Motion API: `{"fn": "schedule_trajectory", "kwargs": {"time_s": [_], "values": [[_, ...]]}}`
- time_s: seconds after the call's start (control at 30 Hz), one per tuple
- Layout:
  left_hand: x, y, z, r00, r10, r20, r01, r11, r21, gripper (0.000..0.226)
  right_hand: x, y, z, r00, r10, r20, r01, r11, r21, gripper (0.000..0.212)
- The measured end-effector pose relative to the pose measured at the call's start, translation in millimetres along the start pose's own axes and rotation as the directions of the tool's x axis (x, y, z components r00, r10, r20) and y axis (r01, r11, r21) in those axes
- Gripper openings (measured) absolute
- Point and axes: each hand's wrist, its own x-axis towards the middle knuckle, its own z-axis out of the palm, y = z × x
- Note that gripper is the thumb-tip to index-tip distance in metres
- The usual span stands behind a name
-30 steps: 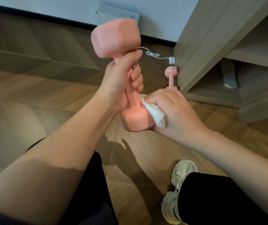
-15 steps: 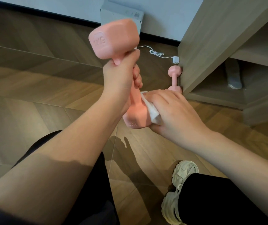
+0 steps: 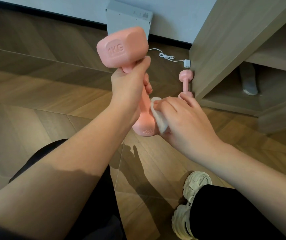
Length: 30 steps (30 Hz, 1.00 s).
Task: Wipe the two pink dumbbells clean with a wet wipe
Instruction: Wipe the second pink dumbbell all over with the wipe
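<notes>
My left hand (image 3: pixel 130 87) grips the handle of a pink dumbbell (image 3: pixel 121 49), held upright in the air, its "1KG" top end facing me. My right hand (image 3: pixel 182 122) holds a white wet wipe (image 3: pixel 157 116) against the side of the dumbbell's lower end. The handle is mostly hidden by my fingers. A second pink dumbbell (image 3: pixel 185 80) lies on the floor beyond my right hand, beside the wooden cabinet; its near end is partly covered by my fingers.
A wooden cabinet (image 3: pixel 225 49) with open shelves stands at the right. A white cable with a small adapter (image 3: pixel 187 63) lies on the wood floor by a grey box (image 3: pixel 128 18) against the wall. My white shoe (image 3: pixel 190 201) is at the bottom right.
The dumbbell has tilted so its top end face shows. My right hand with the wipe has slid up from the lower end toward the handle.
</notes>
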Motion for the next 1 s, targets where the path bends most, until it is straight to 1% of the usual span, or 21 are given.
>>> {"fn": "schedule_trajectory", "kwargs": {"time_s": [0.03, 0.1, 0.17, 0.23, 0.27, 0.33, 0.43, 0.53, 0.6, 0.67, 0.73, 0.8, 0.87, 0.9, 0.97, 1.0], "values": [[1, 0, -1, 0.999, -0.015, 0.034, 0.015, 1.000, 0.016, 0.022, 0, 1, 0, 0.999, 0.010, 0.049, -0.011, 1.000, 0.002, 0.054], [6, 2, -4, 0.985, -0.067, 0.161, 0.061, 0.997, 0.042, 0.020, 1, 6, 1, 0.990, 0.031, 0.135, -0.033, 0.999, 0.012, 0.059], [11, 6, -9, 0.940, -0.118, 0.319, 0.100, 0.992, 0.071, 0.020, 0, 14, 2, 0.984, 0.035, 0.177, -0.042, 0.998, 0.035, 0.059], [14, 8, -12, 0.898, -0.119, 0.423, 0.083, 0.991, 0.102, 0.017, -2, 19, 2, 0.984, 0.019, 0.175, -0.030, 0.997, 0.065, 0.058], [15, 8, -12, 0.889, -0.100, 0.448, 0.061, 0.993, 0.100, 0.017, -3, 19, 3, 0.987, 0.008, 0.159, -0.025, 0.995, 0.101, 0.057], [15, 8, -12, 0.879, -0.044, 0.475, 0.030, 0.999, 0.038, 0.021, -3, 19, 2, 0.996, -0.004, 0.085, -0.014, 0.977, 0.214, 0.054], [15, 9, -8, 0.878, 0.006, 0.479, 0.034, 0.997, -0.075, 0.038, 1, 19, -4, 1.000, 0.009, 0.004, -0.010, 0.949, 0.316, 0.050], [16, 11, -4, 0.923, 0.009, 0.384, 0.020, 0.997, -0.072, 0.041, 4, 17, -8, 1.000, 0.004, -0.029, 0.006, 0.945, 0.327, 0.046], [15, 9, -2, 0.959, -0.005, 0.285, 0.022, 0.998, -0.056, 0.041, 5, 15, -7, 0.998, -0.019, -0.058, 0.035, 0.956, 0.290, 0.043], [14, 7, -2, 0.983, -0.029, 0.182, 0.039, 0.998, -0.053, 0.039, 6, 15, -7, 0.998, -0.029, -0.053, 0.040, 0.974, 0.225, 0.044], [12, 4, -3, 0.995, -0.047, 0.087, 0.051, 0.998, -0.042, 0.033, 8, 15, -5, 1.000, -0.019, 0.001, 0.019, 0.992, 0.125, 0.049], [10, -1, -3, 0.998, -0.045, 0.037, 0.045, 0.999, -0.012, 0.024, 10, 12, -1, 0.997, 0.000, 0.079, -0.003, 0.999, 0.037, 0.051], [9, -6, -3, 0.998, -0.036, 0.054, 0.036, 0.999, 0.001, 0.021, 11, 8, 3, 0.988, 0.021, 0.154, -0.021, 1.000, -0.005, 0.049], [9, -7, -3, 0.995, -0.040, 0.095, 0.041, 0.999, -0.008, 0.021, 11, 9, 5, 0.985, 0.032, 0.170, -0.031, 0.999, -0.011, 0.046], [13, -4, -5, 0.966, -0.077, 0.246, 0.092, 0.995, -0.049, 0.017, 9, 15, 5, 0.984, 0.040, 0.174, -0.044, 0.999, 0.024, 0.041], [16, -1, -7, 0.934, -0.104, 0.342, 0.131, 0.990, -0.059, 0.014, 8, 18, 3, 0.985, 0.033, 0.172, -0.048, 0.995, 0.087, 0.038]]}}
